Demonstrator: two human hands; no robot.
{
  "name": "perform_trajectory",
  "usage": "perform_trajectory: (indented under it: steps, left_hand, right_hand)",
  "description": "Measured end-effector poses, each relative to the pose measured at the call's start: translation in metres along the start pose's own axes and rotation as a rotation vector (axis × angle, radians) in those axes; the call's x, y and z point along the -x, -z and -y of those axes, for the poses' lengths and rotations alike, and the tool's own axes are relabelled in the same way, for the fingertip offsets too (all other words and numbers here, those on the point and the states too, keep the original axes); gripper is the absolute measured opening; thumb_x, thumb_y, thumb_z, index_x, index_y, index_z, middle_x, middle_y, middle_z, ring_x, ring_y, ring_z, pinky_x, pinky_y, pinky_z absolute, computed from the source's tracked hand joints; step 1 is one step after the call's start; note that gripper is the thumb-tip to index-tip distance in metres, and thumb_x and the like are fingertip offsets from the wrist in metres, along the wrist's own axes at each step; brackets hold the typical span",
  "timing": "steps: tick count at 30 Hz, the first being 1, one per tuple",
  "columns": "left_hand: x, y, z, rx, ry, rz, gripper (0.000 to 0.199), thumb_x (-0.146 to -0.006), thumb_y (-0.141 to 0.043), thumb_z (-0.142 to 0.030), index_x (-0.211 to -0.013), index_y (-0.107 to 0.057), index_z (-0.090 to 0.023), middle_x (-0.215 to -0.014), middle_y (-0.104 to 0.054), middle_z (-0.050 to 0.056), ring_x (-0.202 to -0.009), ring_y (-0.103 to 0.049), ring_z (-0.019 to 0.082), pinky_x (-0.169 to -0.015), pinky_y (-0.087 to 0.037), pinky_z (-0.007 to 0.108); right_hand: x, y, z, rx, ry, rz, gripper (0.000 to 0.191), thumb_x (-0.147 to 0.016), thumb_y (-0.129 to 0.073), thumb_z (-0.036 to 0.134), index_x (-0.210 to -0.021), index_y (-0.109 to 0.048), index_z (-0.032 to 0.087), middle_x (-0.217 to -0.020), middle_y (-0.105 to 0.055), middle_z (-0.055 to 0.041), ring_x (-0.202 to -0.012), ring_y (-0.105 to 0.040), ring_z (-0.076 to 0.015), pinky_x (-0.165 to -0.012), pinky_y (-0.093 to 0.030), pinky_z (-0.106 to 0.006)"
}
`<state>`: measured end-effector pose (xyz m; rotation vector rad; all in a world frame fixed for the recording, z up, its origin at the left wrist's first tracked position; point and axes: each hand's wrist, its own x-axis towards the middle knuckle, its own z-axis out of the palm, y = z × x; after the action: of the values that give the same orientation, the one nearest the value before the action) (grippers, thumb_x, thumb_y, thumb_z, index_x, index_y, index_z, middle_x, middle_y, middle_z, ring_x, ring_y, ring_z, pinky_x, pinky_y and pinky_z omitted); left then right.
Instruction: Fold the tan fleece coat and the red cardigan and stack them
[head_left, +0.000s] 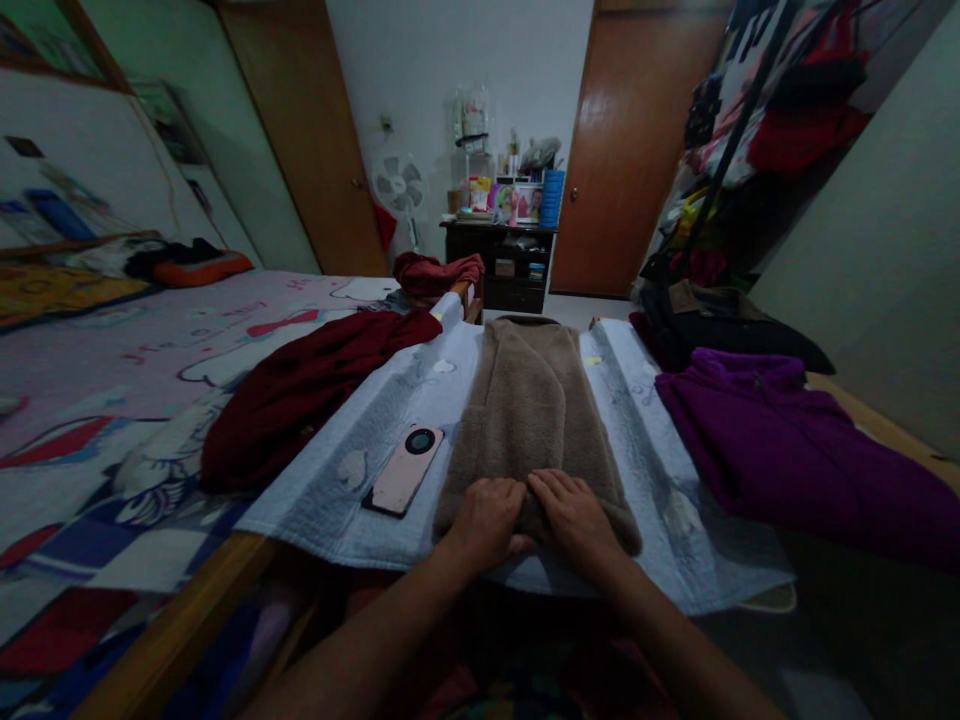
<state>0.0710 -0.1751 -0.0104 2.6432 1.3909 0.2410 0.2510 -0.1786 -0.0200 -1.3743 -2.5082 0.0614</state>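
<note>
A brown fleecy jacket (pixel 525 400), folded into a long narrow shape, lies on a light blue quilted cloth (pixel 322 510). At its near edge my left hand (pixel 487 515) is closed, with its fingers curled around the fabric. Right beside it, my right hand (pixel 570 510) grips the same edge with bent fingers, the two hands nearly touching. To the left of the jacket a pink phone (pixel 405 470) with a round dark camera ring lies face down on the cloth. Part of the near hem is hidden under my hands.
Dark red clothing (pixel 300 390) lies at the left, by a bed with a patterned sheet (pixel 172 320). A folded purple garment (pixel 795 430) and a black garment (pixel 735 320) are piled at the right. A fan (pixel 400 185) and a dark cabinet (pixel 495 260) stand at the back.
</note>
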Motion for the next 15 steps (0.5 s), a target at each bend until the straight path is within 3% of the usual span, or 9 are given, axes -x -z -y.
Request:
perform_trajectory:
  steps: [6,10,15]
  left_hand:
    - [-0.001,-0.004,0.004,0.010,0.014,0.020,0.026,-0.081,-0.064,-0.028,-0.103,-0.053,-0.019,-0.103,-0.066,0.005,-0.098,-0.061,0.023,-0.085,-0.043,0.036]
    - [-0.001,-0.002,0.009,0.025,-0.012,0.012,0.025,-0.083,-0.062,-0.026,-0.105,-0.053,-0.019,-0.104,-0.066,0.005,-0.098,-0.062,0.024,-0.084,-0.044,0.036]
    - [0.003,-0.002,0.008,0.043,-0.033,-0.011,0.031,-0.080,-0.062,-0.028,-0.108,-0.053,-0.019,-0.107,-0.065,0.006,-0.101,-0.060,0.025,-0.088,-0.043,0.038]
  right_hand:
    - [-0.012,0.008,-0.003,0.027,0.002,0.085,0.045,-0.081,-0.059,0.018,-0.126,-0.054,0.020,-0.113,-0.061,-0.0073,-0.104,-0.053,-0.0241,-0.086,-0.044,-0.035]
    - [-0.016,0.013,-0.005,0.005,0.015,0.083,0.037,-0.078,-0.062,0.019,-0.114,-0.061,0.024,-0.104,-0.061,-0.0046,-0.099,-0.053,-0.0231,-0.083,-0.045,-0.033]
    - [-0.009,0.002,0.000,0.019,-0.007,0.035,0.047,-0.079,-0.062,0.020,-0.125,-0.056,0.024,-0.110,-0.061,-0.0071,-0.101,-0.052,-0.0245,-0.086,-0.044,-0.035]
